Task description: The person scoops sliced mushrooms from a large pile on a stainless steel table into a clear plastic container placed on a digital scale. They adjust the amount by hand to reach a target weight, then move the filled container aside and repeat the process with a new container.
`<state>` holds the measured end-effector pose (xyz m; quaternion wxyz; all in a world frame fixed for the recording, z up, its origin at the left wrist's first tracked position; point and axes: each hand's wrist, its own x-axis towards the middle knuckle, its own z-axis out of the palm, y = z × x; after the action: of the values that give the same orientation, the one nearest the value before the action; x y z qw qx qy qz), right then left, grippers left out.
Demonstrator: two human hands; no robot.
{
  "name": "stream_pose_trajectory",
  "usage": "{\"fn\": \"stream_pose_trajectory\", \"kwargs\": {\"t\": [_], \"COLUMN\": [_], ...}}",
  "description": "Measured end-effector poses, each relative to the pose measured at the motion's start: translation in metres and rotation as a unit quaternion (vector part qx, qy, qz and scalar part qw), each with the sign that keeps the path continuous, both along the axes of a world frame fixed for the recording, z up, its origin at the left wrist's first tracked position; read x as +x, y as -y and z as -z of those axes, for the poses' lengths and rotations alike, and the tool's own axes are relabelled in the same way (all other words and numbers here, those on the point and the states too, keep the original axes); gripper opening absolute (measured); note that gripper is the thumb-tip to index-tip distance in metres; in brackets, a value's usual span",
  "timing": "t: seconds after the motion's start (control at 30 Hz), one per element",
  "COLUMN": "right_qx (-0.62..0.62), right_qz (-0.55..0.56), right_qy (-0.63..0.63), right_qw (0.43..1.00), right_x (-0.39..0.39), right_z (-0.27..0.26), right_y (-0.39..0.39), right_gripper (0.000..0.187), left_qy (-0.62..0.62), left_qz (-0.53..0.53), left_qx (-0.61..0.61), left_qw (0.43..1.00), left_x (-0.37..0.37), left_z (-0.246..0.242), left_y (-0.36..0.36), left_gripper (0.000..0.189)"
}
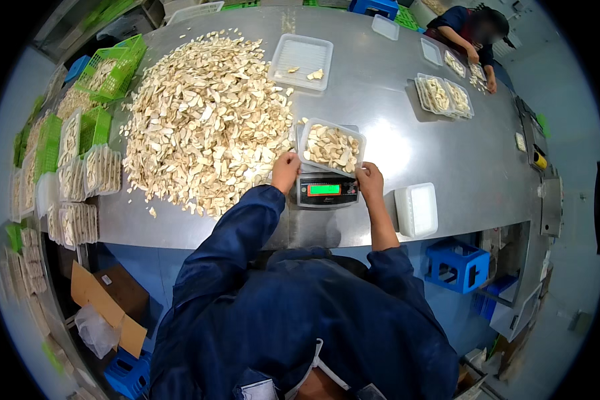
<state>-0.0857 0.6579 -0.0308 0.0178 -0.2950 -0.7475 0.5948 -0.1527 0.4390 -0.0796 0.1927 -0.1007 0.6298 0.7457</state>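
Note:
A translucent plastic tray filled with pale dried slices, possibly mushroom, sits askew over the platform of a digital scale. My left hand pinches the tray's near left corner, beside the heap. At its near right corner my right hand grips the rim. Whether the tray's full weight rests on the platform, I cannot tell. Below the tray the scale's green display is lit. A large heap of the same slices spreads to the left of the scale.
A larger tray with a few slices lies beyond the scale. Stacked empty trays stand at right, filled trays farther off. Left are green baskets and more filled trays. Another person handles slices at the steel table's far right.

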Motion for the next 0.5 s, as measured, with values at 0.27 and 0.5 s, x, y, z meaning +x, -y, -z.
{"fn": "stream_pose_trajectory", "kwargs": {"t": [0.27,0.5], "right_qx": [0.095,0.115], "right_qz": [-0.06,-0.001], "right_qy": [0.011,-0.017], "right_qw": [0.994,0.993], "right_x": [0.028,0.052], "right_z": [-0.017,-0.032], "right_y": [-0.01,-0.032], "right_gripper": [0.031,0.027], "left_qy": [0.057,-0.261], "left_qz": [0.055,-0.021], "left_qx": [0.013,-0.336], "left_qw": [0.997,0.905], "left_x": [0.039,-0.016], "left_z": [-0.013,0.019], "left_y": [0.016,0.066], "left_gripper": [0.012,0.012]}}
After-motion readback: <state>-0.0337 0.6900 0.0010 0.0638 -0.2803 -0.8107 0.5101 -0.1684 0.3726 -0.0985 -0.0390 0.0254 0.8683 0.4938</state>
